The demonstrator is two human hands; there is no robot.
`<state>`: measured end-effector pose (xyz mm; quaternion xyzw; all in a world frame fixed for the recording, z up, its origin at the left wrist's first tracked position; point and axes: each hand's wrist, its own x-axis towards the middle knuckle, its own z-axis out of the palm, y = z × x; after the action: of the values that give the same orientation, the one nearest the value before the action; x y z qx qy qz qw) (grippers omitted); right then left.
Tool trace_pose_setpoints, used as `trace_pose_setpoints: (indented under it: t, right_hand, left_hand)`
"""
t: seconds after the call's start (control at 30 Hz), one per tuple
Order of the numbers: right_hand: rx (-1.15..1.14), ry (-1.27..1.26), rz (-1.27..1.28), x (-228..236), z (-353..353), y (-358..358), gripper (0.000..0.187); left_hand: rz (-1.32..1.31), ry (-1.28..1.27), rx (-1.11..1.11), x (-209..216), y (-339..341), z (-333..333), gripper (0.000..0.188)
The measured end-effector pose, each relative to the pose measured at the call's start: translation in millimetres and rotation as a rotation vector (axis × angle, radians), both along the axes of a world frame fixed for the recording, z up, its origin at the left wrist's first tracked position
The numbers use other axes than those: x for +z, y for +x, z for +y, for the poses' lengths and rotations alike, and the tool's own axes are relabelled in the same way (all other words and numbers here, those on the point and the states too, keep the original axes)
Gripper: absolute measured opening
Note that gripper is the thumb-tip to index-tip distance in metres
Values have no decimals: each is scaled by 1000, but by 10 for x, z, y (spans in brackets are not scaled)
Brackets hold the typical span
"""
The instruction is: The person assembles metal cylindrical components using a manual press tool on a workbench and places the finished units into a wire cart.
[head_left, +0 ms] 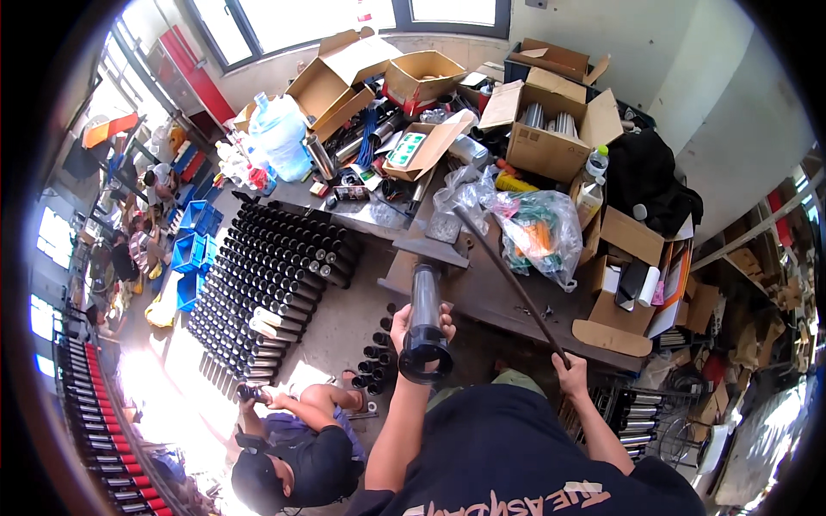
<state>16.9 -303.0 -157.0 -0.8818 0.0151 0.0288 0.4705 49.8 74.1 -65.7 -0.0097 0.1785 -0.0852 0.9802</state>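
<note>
Hands – left (pixel 419 324) one tube (pixel 425 322), right (pixel 571 374) one rod (pixel 509 277)

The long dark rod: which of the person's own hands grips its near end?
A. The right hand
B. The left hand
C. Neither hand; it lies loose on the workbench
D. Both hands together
A: the right hand is closed around the near end of the long dark rod, while the left hand holds a dark cylindrical tube upright.

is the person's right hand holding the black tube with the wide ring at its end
No, the right hand grips a long thin dark metal rod, while the left hand holds the black cylindrical tube with a wide ring end.
</note>
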Motion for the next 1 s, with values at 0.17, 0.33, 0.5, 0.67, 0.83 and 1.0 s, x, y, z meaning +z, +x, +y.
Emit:
trace_pose_setpoints:
  t: [0.17,0.33,0.5,0.67,0.83,1.0]
  right_hand:
    - [136,-43,-80,280,-197,517,44]
    - [358,-39,-57,517,-360,1363,39]
    - [562,-207,-153,1075,-514,2476,38]
    - [502,-578,-221,1845,-455,3267,36]
    - [251,-629,-265,1802,-80,2162,28]
    - [-62,-854,-327,1707,12,2093,42]
  left_hand:
    - [100,-82,153,67,676,245,39]
    - [278,-28,108,199,1293,741,38]
    - [478,-33,-116,374,1459,777,43]
    - [519,-10,-72,485,1543,586,45]
    - [733,-273,138,578,1519,762,53]
    - [1096,-389,39,1005,1519,624,58]
